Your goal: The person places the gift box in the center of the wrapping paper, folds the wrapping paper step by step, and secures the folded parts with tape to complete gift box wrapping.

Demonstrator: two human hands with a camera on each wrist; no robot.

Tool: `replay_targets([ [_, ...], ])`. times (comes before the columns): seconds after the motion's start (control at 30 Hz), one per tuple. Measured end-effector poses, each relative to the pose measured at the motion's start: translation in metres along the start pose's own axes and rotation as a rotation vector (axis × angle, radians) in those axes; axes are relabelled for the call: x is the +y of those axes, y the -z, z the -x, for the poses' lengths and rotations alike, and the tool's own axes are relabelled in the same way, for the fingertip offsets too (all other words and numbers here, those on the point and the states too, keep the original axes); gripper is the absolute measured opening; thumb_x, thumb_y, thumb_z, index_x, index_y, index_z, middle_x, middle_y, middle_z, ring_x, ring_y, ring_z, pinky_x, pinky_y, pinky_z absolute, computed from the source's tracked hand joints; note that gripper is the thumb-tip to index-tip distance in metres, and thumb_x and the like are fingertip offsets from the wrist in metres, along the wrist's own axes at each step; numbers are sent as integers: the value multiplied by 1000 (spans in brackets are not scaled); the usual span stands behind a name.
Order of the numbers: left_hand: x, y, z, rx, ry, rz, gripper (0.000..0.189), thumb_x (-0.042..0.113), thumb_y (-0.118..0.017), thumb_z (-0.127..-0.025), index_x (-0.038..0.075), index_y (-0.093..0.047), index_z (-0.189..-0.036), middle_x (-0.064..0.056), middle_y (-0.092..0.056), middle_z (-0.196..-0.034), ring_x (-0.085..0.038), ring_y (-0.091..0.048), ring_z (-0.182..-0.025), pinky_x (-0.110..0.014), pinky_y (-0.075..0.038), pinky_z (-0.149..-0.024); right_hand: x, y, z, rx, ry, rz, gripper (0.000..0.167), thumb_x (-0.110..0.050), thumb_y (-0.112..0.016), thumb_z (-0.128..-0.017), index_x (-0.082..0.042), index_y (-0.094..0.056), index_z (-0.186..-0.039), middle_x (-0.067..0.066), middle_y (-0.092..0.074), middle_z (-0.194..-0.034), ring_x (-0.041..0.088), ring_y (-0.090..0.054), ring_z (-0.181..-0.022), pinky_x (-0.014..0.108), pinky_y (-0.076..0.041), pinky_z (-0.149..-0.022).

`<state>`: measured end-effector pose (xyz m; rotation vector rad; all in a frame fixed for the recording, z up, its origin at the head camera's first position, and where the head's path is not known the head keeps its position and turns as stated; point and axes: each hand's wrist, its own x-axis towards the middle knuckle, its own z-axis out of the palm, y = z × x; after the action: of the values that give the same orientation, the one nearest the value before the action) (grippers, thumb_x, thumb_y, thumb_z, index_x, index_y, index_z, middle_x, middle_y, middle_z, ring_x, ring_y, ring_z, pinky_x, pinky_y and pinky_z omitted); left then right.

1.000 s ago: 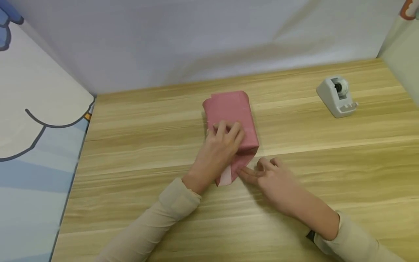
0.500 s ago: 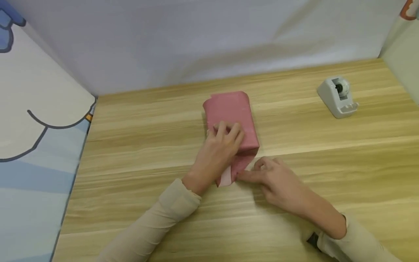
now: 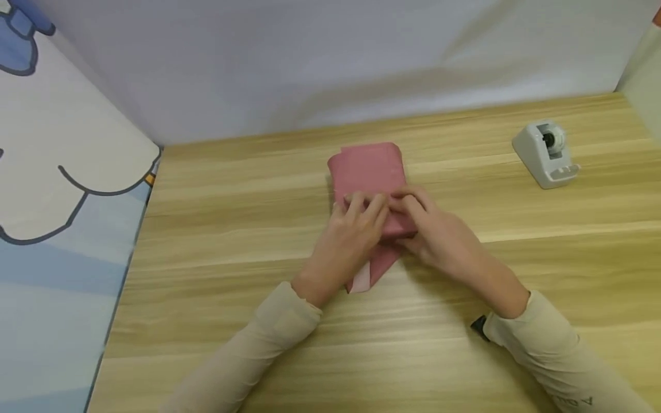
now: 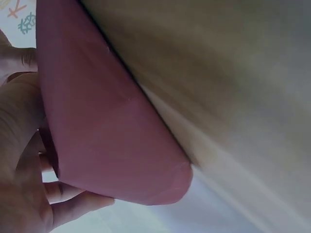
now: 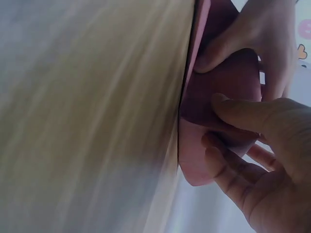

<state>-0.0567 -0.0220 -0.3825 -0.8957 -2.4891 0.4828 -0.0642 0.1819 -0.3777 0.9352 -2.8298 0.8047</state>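
A box-shaped package in dusky pink paper (image 3: 369,169) lies on the wooden table, its near end toward me. A tapering paper flap (image 3: 384,261) sticks out from that end, with a pale strip showing on it. My left hand (image 3: 343,244) holds the package, fingers bent over the top and, in the right wrist view, thumb against the near end. My right hand (image 3: 446,241) grips the near right corner. Its thumb (image 5: 240,109) presses the end face while its other fingers bend around the side and top. The left wrist view shows the package's left side.
A light grey tape dispenser (image 3: 547,155) with a roll of clear tape stands at the back right of the table (image 3: 217,229). A pale wall panel (image 3: 310,63) rises behind the table, and a panel with cartoon drawings (image 3: 77,172) borders the left.
My right hand has moved up from the flap's right edge to the package's near right corner, close beside the left hand. The left hand keeps its place on top.
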Motion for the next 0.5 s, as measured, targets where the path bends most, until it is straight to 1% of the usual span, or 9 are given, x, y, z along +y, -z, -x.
replay_targets([
  [0.07,-4,2,0,-35,16,98,51,32,-69,-98,5,-56,-139,-5,-57,-126,-26,-56,-104,-33,-57,-76,1,-1,0,23,-1,11,55,-4,-87,-82,-4,-56,-127,12,-54,-144,31,-69,-92,42,-60,-66],
  [0.1,-7,4,0,-60,29,178,55,35,-71,-98,5,-55,-141,-5,-57,-127,-25,-55,-106,-33,-57,-78,1,-1,-1,28,-2,16,54,-5,-87,-82,-4,-56,-126,11,-54,-143,32,-69,-92,43,-60,-66],
  [0.13,-12,6,2,-91,48,279,59,38,-73,-97,7,-54,-144,-4,-57,-129,-25,-54,-108,-33,-58,-80,1,-2,-1,30,-5,20,54,-6,-88,-82,-5,-56,-126,10,-55,-142,32,-70,-91,43,-60,-65],
  [0.2,-26,12,8,-150,107,539,65,43,-74,-96,10,-53,-148,-3,-58,-135,-23,-54,-116,-36,-58,-87,0,-2,-1,32,-11,30,54,-8,-87,-82,-6,-56,-127,9,-56,-142,32,-71,-90,45,-60,-65],
  [0.27,-39,17,17,-173,198,774,58,37,-72,-99,14,-54,-149,-4,-58,-140,-23,-55,-121,-39,-57,-94,-2,-3,0,30,-19,37,54,-10,-87,-84,-6,-56,-128,9,-56,-143,33,-72,-91,46,-61,-66],
  [0.3,-45,19,22,-168,256,855,51,30,-71,-100,16,-56,-147,-3,-59,-140,-23,-56,-124,-41,-58,-94,-3,-3,0,30,-23,40,54,-11,-86,-85,-6,-56,-128,9,-56,-143,33,-73,-89,46,-61,-66],
  [0.33,-50,21,28,-166,319,908,44,24,-68,-102,17,-59,-144,-4,-60,-139,-23,-58,-125,-43,-58,-95,-3,-3,0,30,-28,42,54,-12,-86,-85,-6,-56,-129,9,-56,-144,33,-73,-90,46,-61,-67],
  [0.4,-56,23,38,-169,437,947,32,13,-64,-103,15,-65,-134,-5,-64,-133,-25,-63,-120,-45,-57,-94,-4,-4,1,33,-30,48,54,-13,-86,-86,-6,-56,-129,9,-56,-144,33,-73,-91,46,-61,-67],
  [0.5,-56,21,50,-248,571,908,18,9,-64,-102,13,-71,-117,-5,-72,-119,-25,-69,-106,-44,-59,-84,-4,-4,1,38,-31,55,55,-13,-87,-85,-7,-56,-130,8,-56,-143,32,-73,-92,44,-60,-65],
])
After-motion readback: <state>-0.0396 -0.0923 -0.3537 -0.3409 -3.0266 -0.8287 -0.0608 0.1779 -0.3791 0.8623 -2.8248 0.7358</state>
